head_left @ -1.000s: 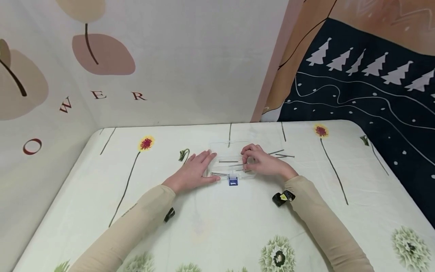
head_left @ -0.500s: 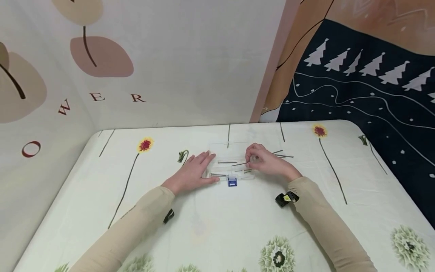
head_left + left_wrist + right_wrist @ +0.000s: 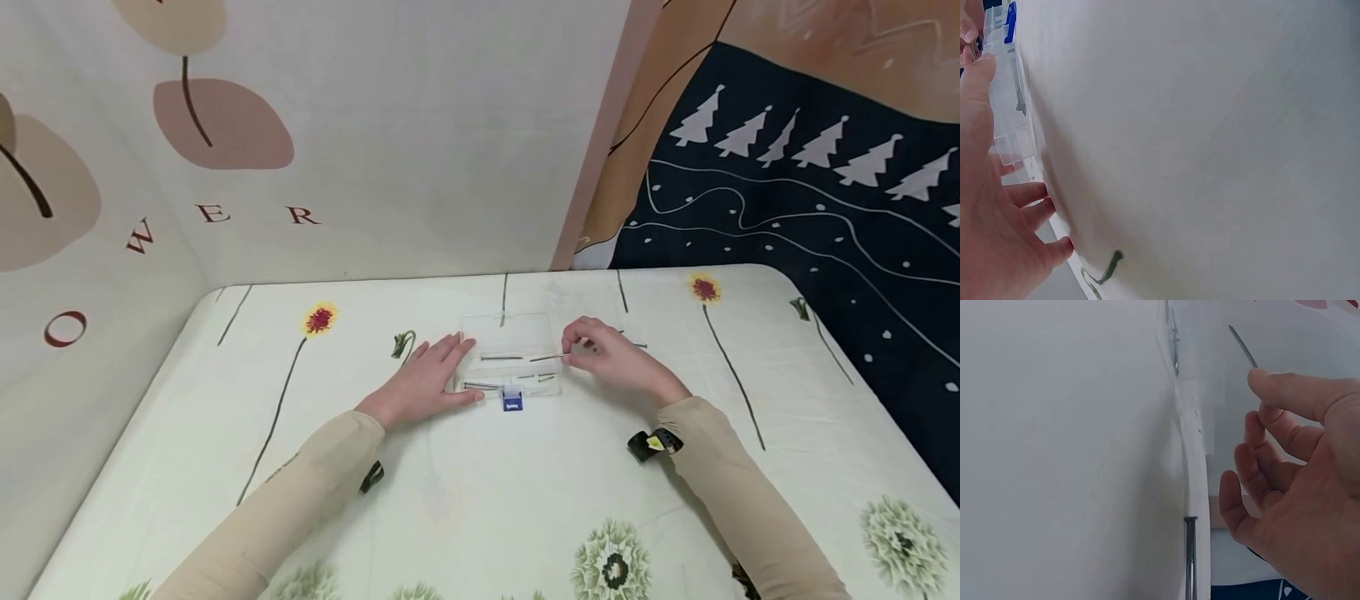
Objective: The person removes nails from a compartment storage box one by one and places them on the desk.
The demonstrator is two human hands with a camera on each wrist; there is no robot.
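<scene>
A clear plastic box point(image 3: 506, 329) with its lid lying back and a blue latch point(image 3: 512, 401) at the front sits mid-table. My left hand point(image 3: 420, 385) rests with spread fingers at the box's left side, its thumb by the front corner; the left wrist view shows the thumb against the clear wall point(image 3: 1007, 119). My right hand point(image 3: 618, 360), just right of the box, pinches a nail point(image 3: 1242, 345) between thumb and fingers, its point toward the left. One nail point(image 3: 501, 358) lies in the rear part of the box. Several more nails point(image 3: 480, 386) lie in the front compartments.
Loose nails point(image 3: 1190, 559) lie on the table right of the box, partly behind my right hand in the head view. A flower-print cloth point(image 3: 465, 517) covers the table. Fabric hangings point(image 3: 420, 167) stand behind it.
My right hand has moved right, from over the box to beside its right edge, carrying the pinched nail. Nails in the front right compartment now show. My left hand has stayed put.
</scene>
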